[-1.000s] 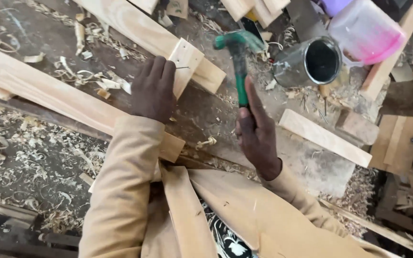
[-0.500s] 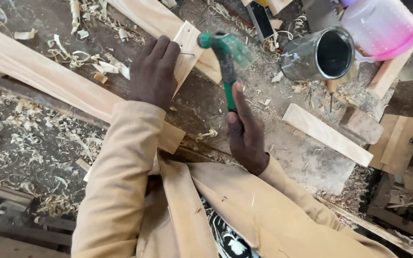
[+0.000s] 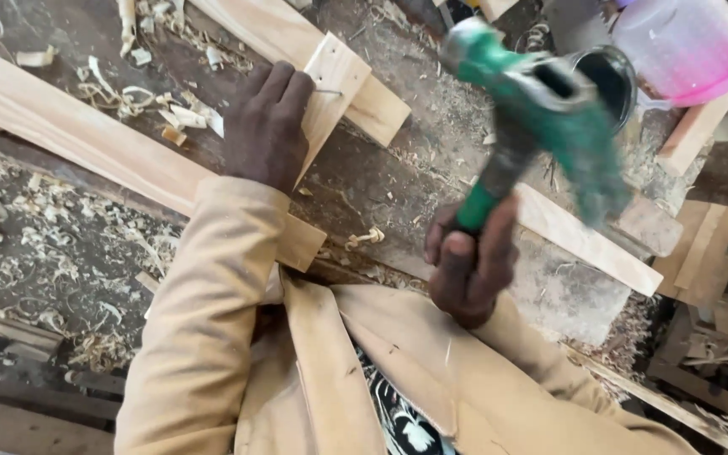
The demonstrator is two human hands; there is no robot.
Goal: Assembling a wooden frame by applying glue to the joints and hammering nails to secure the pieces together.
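My left hand (image 3: 267, 126) presses on a small light wooden block (image 3: 330, 88) and holds a thin nail (image 3: 328, 92) against its face. The block rests across a long wooden plank (image 3: 86, 139) and another board (image 3: 297, 42) on the workbench. My right hand (image 3: 469, 261) grips the green handle of a claw hammer (image 3: 541, 109), raised high toward the camera and blurred, its head up and right of the block.
A dark metal tin (image 3: 612, 76) and a pink-and-clear plastic jug (image 3: 688, 46) stand at the upper right. Loose wood offcuts (image 3: 587, 240) lie right of the hammer. Wood shavings (image 3: 52, 270) cover the bench at left. My tan sleeves fill the lower middle.
The hammer has swung up from near the block toward the camera, now raised and blurred. My left hand stays on the block with the nail.
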